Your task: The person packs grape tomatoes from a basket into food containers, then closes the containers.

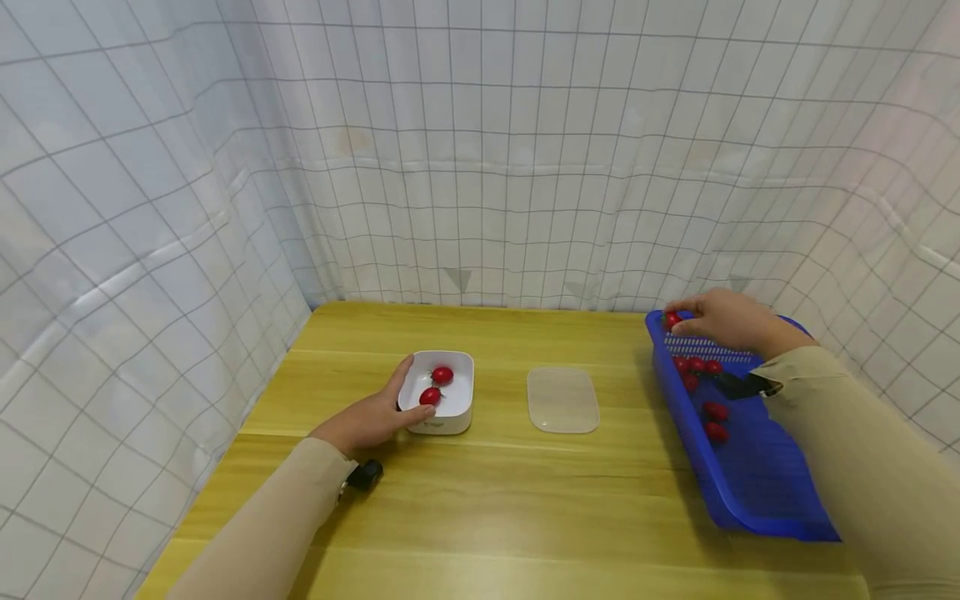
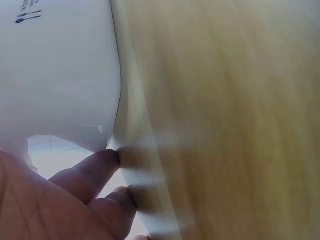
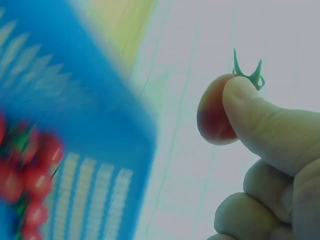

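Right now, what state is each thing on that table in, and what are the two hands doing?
White container: open, two tomatoes inside.
Clear lid: off, lying flat on the table.
Blue basket: holds several tomatoes.
Left hand: holds the container's side.
Right hand: pinches a cherry tomato.

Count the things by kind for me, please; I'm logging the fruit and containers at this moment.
Cherry tomatoes: 8 visible, namely 2 in the white bowl, 1 pinched in the right hand, 5 in the blue basket.
White bowl: 1
Clear lid: 1
Blue basket: 1
Total: 11; the basket's far tomatoes are small and may hide more.
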The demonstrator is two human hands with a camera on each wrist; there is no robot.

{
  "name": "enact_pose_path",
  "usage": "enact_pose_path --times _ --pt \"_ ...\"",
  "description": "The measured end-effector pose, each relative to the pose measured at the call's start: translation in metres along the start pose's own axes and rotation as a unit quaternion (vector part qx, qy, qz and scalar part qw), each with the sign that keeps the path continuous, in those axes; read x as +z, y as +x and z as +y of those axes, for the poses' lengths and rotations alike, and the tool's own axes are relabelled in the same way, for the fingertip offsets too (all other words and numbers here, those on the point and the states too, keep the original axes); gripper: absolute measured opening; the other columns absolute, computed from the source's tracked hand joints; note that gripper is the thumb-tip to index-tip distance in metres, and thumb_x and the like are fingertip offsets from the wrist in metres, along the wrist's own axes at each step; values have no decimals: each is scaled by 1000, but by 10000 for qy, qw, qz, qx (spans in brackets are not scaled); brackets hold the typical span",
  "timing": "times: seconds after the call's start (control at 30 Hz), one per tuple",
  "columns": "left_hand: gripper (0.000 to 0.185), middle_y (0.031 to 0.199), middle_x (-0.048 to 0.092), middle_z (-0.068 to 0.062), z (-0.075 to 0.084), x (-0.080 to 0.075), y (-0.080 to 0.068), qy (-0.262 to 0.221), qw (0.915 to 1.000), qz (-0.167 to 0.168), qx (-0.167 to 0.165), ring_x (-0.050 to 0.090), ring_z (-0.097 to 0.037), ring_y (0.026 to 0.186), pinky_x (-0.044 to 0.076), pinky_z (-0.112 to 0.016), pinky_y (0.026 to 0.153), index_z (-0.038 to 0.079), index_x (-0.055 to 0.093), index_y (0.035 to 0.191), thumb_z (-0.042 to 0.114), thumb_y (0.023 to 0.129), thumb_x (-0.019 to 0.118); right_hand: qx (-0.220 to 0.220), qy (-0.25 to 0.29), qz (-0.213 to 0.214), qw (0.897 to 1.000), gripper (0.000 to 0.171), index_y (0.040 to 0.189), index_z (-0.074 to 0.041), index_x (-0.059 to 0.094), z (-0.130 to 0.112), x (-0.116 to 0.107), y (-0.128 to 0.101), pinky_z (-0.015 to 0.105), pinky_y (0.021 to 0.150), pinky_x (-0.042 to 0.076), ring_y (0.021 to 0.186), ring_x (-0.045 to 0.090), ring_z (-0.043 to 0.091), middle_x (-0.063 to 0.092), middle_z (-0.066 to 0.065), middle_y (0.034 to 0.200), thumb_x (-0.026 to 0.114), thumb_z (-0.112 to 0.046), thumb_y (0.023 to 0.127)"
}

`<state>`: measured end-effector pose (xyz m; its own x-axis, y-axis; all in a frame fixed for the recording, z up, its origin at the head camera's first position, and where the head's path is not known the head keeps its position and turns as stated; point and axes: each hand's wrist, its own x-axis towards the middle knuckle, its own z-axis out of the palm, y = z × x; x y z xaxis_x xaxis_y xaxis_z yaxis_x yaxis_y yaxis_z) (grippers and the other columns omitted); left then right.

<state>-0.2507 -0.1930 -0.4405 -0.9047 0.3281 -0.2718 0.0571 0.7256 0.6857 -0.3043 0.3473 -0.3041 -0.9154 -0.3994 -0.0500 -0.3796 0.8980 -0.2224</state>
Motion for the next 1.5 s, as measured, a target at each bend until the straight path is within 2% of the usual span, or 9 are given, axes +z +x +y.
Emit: enact_pose_path --times 0.1,0.17,0.3,0.5,0.63,0.93,1.1,1.33,1.5 --pt "112 174 20 -24 0 0 1 -7 10000 -3 0 43 -48 149 34 -64 122 29 -14 169 68 97 61 -102 70 -71 9999 43 142 -9 67 -28 -1 16 50 83 54 88 68 24 80 10 113 67 -30 105" --pt "112 174 19 -24 0 0 2 -19 10000 -12 4 42 -48 149 34 -64 122 29 -14 169 69 97 62 -114 193 -198 9996 44 145 -11 65 -48 1 27 43 72 50 68 57 18 80 6 97 66 -30 105" --pt "112 174 19 -24 -1 1 3 -18 10000 -5 29 42 -48 149 34 -64 122 28 -14 169 68 97 62 -223 436 -393 9980 44 146 -12 65 -86 7 49 36 64 39 57 32 13 67 1 72 66 -29 106" --pt "111 174 18 -24 -1 1 2 -3 10000 5 8 41 -49 149 33 -64 122 28 -13 169 67 98 61 -766 491 -399 9951 39 141 -14 69 -134 25 76 35 74 42 70 45 11 77 1 99 68 -28 104" --pt "112 175 14 -23 0 1 2 -129 9999 -29 -32 35 -50 153 29 -66 124 28 -14 169 66 98 62 -860 696 -523 9925 40 142 -16 69 -163 39 91 32 64 35 62 34 13 76 -2 89 68 -29 104" --pt "111 175 14 -24 1 1 1 -186 9998 -61 -52 33 -49 154 27 -67 125 27 -15 169 66 98 61 -1045 1042 -760 9861 38 141 -20 69 -215 81 116 31 80 48 81 56 12 78 -5 109 68 -30 104" --pt "113 175 16 -25 1 0 1 -143 9998 -73 -100 36 -50 152 28 -69 123 27 -15 169 70 97 61 -1180 1044 -647 9854 37 139 -20 71 -233 100 123 29 75 47 80 57 13 79 -6 111 69 -30 103" --pt "113 174 17 -26 1 -1 0 -117 9999 -84 -49 39 -51 150 31 -69 121 27 -16 169 70 97 60 -1205 1064 -648 9849 37 140 -21 70 -249 113 130 37 102 55 117 68 16 76 -4 127 69 -29 104" --pt "113 175 15 -25 0 0 0 -215 9997 -102 -10 37 -50 151 30 -69 122 29 -16 169 69 97 61 -1239 1082 -697 9839 37 140 -20 70 -255 117 132 32 93 55 102 68 13 77 -4 124 70 -28 104"
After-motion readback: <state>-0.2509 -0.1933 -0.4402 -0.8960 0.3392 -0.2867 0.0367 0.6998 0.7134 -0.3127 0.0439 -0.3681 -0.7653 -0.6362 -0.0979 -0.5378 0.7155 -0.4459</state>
